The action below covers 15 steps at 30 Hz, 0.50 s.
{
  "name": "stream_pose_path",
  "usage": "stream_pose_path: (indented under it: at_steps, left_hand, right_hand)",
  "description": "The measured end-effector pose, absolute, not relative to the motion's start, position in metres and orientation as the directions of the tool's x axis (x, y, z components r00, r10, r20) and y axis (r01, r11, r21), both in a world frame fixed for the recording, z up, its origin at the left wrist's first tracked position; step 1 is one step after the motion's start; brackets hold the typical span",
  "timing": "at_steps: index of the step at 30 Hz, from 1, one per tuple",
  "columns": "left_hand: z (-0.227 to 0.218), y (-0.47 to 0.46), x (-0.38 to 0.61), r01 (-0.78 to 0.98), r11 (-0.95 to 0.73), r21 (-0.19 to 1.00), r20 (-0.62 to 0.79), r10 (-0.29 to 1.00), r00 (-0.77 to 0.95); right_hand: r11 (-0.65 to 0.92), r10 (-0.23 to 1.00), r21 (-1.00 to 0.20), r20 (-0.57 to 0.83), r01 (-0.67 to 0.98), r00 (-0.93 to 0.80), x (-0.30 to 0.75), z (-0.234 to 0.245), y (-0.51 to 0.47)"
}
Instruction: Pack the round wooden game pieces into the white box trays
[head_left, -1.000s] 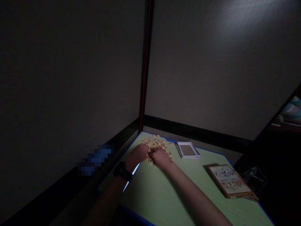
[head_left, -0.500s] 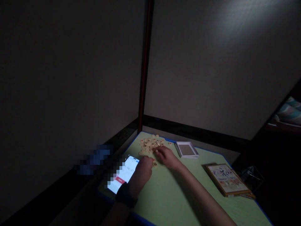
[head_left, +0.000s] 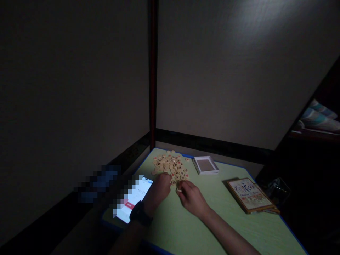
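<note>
A heap of round wooden game pieces (head_left: 168, 163), some marked in red or dark ink, is spread over the far left part of the green table (head_left: 183, 233). My right hand (head_left: 192, 199) is at the near edge of the heap, thumb and fingers closed on a pale game piece (head_left: 179, 190). Just left of it, my left hand (head_left: 161, 186) lies low by the pieces with its fingers curled in. Whatever those fingers hold, if anything, is hidden. A dark watch (head_left: 140, 213) is on my left wrist.
Beside my left forearm lies a phone (head_left: 135, 198) with a lit screen. A shallow white box (head_left: 205, 165) stands at the back edge. At the right is a flat printed case (head_left: 249, 194). Walls (head_left: 212, 81) border the table's far side.
My right hand has drawn back from the middle of the heap to its near edge, with a pale piece in its fingers. More pieces show there. The view has shifted slightly.
</note>
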<state>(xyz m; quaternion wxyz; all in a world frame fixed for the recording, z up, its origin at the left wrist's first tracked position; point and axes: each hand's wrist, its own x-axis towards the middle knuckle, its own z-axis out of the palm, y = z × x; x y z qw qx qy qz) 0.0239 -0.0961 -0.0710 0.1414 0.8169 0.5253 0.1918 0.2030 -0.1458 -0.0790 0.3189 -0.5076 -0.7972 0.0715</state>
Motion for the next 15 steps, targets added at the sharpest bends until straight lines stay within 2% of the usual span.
stream_pose_path:
  at_steps: [4,6,8,9,15]
  left_hand:
    - [-0.062,-0.088,0.022,0.810,-0.417,0.413,0.191,0.909,0.371]
    - [-0.052,-0.081,0.017,0.848,-0.393,0.356,0.192,0.919,0.345]
    - [-0.039,-0.073,0.007,0.903,-0.340,0.263,0.137,0.939,0.314]
    - [-0.033,-0.068,0.001,0.923,-0.322,0.210,0.132,0.945,0.299]
    - [-0.017,-0.051,-0.029,0.957,-0.273,0.094,0.072,0.961,0.267]
  right_hand:
    - [0.442,0.874,-0.535,0.439,0.720,-0.210,0.203,-0.081,-0.141]
    - [0.433,0.879,-0.577,0.440,0.692,-0.183,0.205,-0.083,-0.139]
    - [0.433,0.882,-0.611,0.440,0.663,-0.171,0.207,-0.085,-0.138]
    - [0.439,0.879,-0.620,0.445,0.650,-0.170,0.208,-0.086,-0.137]
    - [0.491,0.837,-0.592,0.524,0.639,-0.158,0.209,-0.093,-0.134]
